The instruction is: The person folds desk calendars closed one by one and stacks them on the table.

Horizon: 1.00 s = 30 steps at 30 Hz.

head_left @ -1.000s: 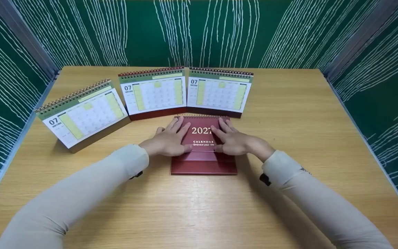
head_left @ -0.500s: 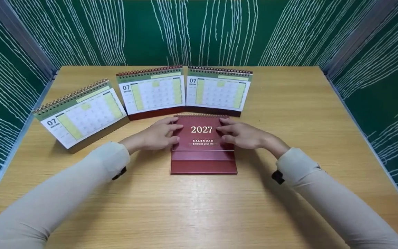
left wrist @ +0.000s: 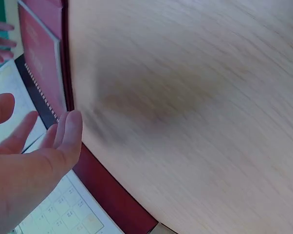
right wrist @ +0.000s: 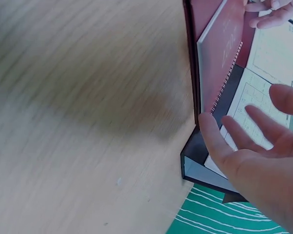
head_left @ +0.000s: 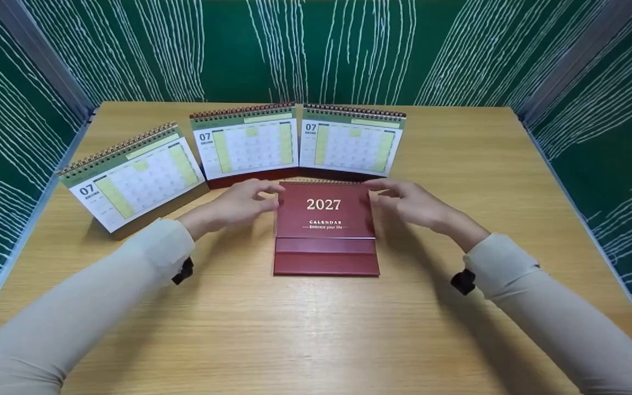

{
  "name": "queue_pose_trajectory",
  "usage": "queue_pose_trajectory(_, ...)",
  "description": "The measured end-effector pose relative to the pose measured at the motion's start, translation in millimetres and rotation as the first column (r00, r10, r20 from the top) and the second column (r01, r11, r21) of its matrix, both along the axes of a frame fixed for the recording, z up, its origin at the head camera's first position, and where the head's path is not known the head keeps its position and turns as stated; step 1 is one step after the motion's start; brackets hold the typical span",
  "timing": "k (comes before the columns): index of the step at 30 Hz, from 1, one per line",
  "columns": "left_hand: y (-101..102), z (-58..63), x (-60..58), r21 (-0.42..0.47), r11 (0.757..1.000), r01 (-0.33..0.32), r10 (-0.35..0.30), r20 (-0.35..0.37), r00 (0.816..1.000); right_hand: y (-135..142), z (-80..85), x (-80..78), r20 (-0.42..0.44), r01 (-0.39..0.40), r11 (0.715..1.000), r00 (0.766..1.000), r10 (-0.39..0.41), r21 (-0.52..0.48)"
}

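Observation:
A dark red desk calendar [head_left: 325,211] with "2027" in gold lies folded flat on the table, its spiral edge facing away from me. My left hand [head_left: 239,204] is at its upper left side, fingers loosely bent with the tips right by the edge. At the upper right corner is my right hand [head_left: 417,204], its fingers also loose. Both wrist views show the fingers spread apart around nothing, beside the calendar's cover [left wrist: 42,53]. In the right wrist view the spiral binding [right wrist: 227,78] runs close to the fingertips.
Three desk calendars stand in an arc behind, opened to month 07: one angled at left [head_left: 137,181], one in the middle [head_left: 250,145] and one at right [head_left: 351,142]. The red one lies close before the latter two. Green walls with white lines surround the wooden table [head_left: 316,334].
Both hands have slid outward off the cover to the calendar's left and right sides, uncovering the whole title. The red calendar and the three standing ones have stayed in place.

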<state>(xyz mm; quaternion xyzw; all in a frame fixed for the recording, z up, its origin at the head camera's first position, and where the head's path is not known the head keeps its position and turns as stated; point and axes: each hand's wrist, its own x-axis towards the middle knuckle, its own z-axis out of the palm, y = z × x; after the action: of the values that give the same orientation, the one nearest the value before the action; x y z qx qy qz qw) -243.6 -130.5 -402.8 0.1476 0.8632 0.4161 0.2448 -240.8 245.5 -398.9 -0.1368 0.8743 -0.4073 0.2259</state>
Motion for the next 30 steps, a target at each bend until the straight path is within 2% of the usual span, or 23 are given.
queue_pose_trajectory(2, -1.7, 3.0, -0.2, 0.041, 0.999, -0.035, 0.032, 0.065, 0.997, 1.8, 1.5, 0.6, 0.092, 0.048, 0.994, 0.995, -0.04, -0.095)
queue_pose_trajectory(4, -3.2, 5.9, 0.1, 0.079, 0.994, -0.08, 0.068, 0.141, 0.988, 2.9, 2.3, 1.0, 0.199, 0.109, 0.976, 0.977, -0.071, -0.189)
queue_pose_trajectory(6, -4.8, 8.5, 1.2, 0.121, 0.985, -0.126, 0.097, 0.219, 0.971, 3.6, 2.8, 1.5, 0.314, 0.179, 0.944, 0.946, -0.087, -0.277)
queue_pose_trajectory(8, -6.1, 9.8, 1.9, 0.158, 0.973, -0.167, 0.117, 0.284, 0.952, 5.1, 3.1, 2.1, 0.403, 0.246, 0.914, 0.909, -0.102, -0.324)
queue_pose_trajectory(12, -8.3, 9.6, 2.4, 0.233, 0.942, -0.242, 0.129, 0.414, 0.901, 8.3, 2.9, 3.3, 0.53, 0.339, 0.858, 0.843, -0.095, -0.386)
queue_pose_trajectory(15, -9.4, 8.4, 2.3, 0.258, 0.923, -0.285, 0.135, 0.479, 0.868, 10.4, 1.9, 3.0, 0.593, 0.386, 0.825, 0.802, -0.078, -0.412)
queue_pose_trajectory(17, -9.6, 7.5, 2.4, 0.261, 0.916, -0.306, 0.141, 0.505, 0.852, 12.2, 1.0, 2.7, 0.629, 0.414, 0.807, 0.774, -0.068, -0.421)
queue_pose_trajectory(22, -8.9, 3.5, 3.2, 0.285, 0.9, -0.33, 0.133, 0.542, 0.83, 16.3, -1.8, 2.9, 0.697, 0.453, 0.771, 0.717, -0.016, -0.447)
queue_pose_trajectory(27, -7.7, -0.1, 3.0, 0.301, 0.879, -0.37, 0.143, 0.573, 0.807, 17.7, -6.0, 4.4, 0.728, 0.476, 0.75, 0.686, 0.011, -0.46)
queue_pose_trajectory(30, -7.0, -2.0, 2.8, 0.3, 0.863, -0.407, 0.149, 0.618, 0.772, 18.0, -7.5, 5.4, 0.738, 0.477, 0.747, 0.675, 0.026, -0.463)
